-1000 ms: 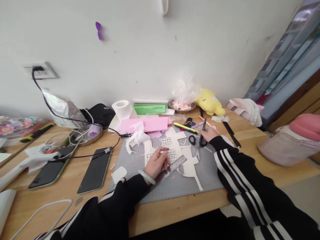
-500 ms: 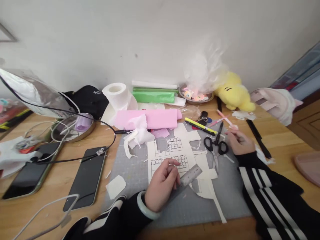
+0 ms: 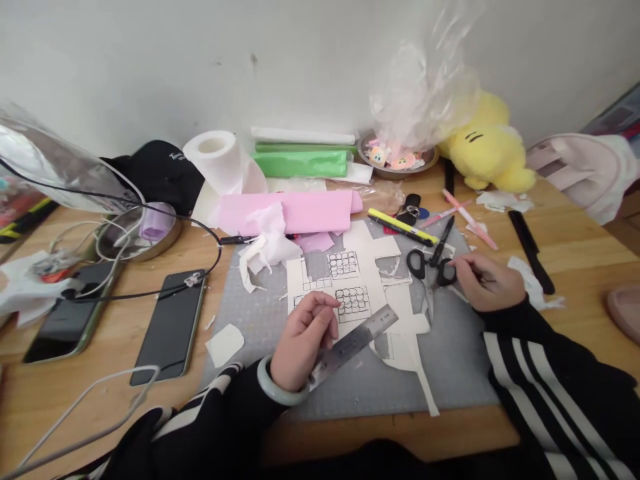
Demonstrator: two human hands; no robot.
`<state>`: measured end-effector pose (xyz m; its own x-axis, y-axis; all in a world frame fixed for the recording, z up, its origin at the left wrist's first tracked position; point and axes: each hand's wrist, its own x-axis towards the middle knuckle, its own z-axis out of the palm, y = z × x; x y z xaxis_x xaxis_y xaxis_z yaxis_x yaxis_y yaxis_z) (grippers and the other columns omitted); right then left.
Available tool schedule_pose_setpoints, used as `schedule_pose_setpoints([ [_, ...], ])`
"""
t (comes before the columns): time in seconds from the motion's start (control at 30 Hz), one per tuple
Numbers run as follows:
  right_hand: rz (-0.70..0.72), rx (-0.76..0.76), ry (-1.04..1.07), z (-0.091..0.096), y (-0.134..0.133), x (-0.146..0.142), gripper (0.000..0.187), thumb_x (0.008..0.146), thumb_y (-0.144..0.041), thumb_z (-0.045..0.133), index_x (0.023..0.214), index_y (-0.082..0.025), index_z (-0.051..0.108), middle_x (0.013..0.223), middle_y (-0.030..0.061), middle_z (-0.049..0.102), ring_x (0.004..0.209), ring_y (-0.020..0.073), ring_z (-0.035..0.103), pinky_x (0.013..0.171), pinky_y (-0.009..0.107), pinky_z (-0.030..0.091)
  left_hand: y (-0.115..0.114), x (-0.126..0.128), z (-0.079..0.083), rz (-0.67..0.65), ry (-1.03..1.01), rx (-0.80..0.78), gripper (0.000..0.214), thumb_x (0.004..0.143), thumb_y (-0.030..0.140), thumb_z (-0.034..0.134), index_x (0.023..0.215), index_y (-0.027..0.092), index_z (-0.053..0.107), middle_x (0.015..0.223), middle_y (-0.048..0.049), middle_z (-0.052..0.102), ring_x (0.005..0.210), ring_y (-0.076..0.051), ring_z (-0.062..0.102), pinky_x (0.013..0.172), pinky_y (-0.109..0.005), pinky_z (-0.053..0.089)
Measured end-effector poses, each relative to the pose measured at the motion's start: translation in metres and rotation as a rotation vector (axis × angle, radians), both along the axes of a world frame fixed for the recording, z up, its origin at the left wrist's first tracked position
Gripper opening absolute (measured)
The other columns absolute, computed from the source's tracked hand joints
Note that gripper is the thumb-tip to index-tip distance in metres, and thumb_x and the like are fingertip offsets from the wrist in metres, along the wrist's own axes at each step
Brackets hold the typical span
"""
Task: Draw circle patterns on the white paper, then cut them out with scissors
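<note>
My left hand (image 3: pixel 305 339) rests at the lower edge of the paper cut-out (image 3: pixel 370 243), fingers loosely curled and apart. A metal ruler (image 3: pixel 355 340) lies slantwise against its fingers, partly hidden by the hand; I see no grip on it. The cut-out carries inked grids of circles and has cut-away openings. My right hand (image 3: pixel 490 281) is closed, thumb and forefinger together, right beside the black handle of the scissors (image 3: pixel 429 303). Whatever its fingertips hold, if anything, is hidden. A black pen (image 3: pixel 442 241) lies across the scissors, and a pink pen (image 3: pixel 470 219) lies beyond this hand.
A grey cutting mat (image 3: pixel 265 313) lies under the paper. Behind are folded pink paper (image 3: pixel 310 210), a yellow highlighter (image 3: pixel 403 227), a white roll (image 3: pixel 215 157) and a metal bowl (image 3: pixel 395 175). Phones (image 3: pixel 167 327) and cables are at left, a black knife (image 3: pixel 531 253) at right.
My right hand has let go of the pink pen, which now lies on the table, and has come nearer the scissors. The view has shifted; my left hand stays by the ruler.
</note>
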<state>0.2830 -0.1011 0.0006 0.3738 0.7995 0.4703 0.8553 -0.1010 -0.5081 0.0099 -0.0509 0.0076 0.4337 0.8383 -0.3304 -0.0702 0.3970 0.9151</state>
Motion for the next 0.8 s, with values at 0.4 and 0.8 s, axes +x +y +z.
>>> schedule_pose_setpoints([
  [0.4,0.194,-0.165,0.016,-0.001,-0.001,-0.013,0.017,0.082,-0.024,0.047,0.074,-0.019,0.061,0.057,-0.0001,0.062,0.044,0.0111,0.053,0.044,0.023,0.039,-0.002,-0.010,-0.001,0.060,0.016,-0.054,0.015,0.080,0.031,0.055,0.084,0.017,0.053,0.047,0.0065,0.046,0.042,-0.005,0.039,0.043,-0.014,0.029],
  [0.8,0.567,-0.307,-0.597,0.012,0.045,0.019,0.037,0.067,-0.004,0.040,0.087,-0.018,0.068,0.104,0.0129,0.061,0.089,0.0274,0.059,0.069,0.039,0.045,-0.009,-0.011,0.001,-0.024,0.010,-0.009,0.009,0.083,0.026,0.049,0.082,0.017,0.051,0.048,0.0062,0.048,0.042,-0.005,0.039,0.043,-0.015,0.031],
])
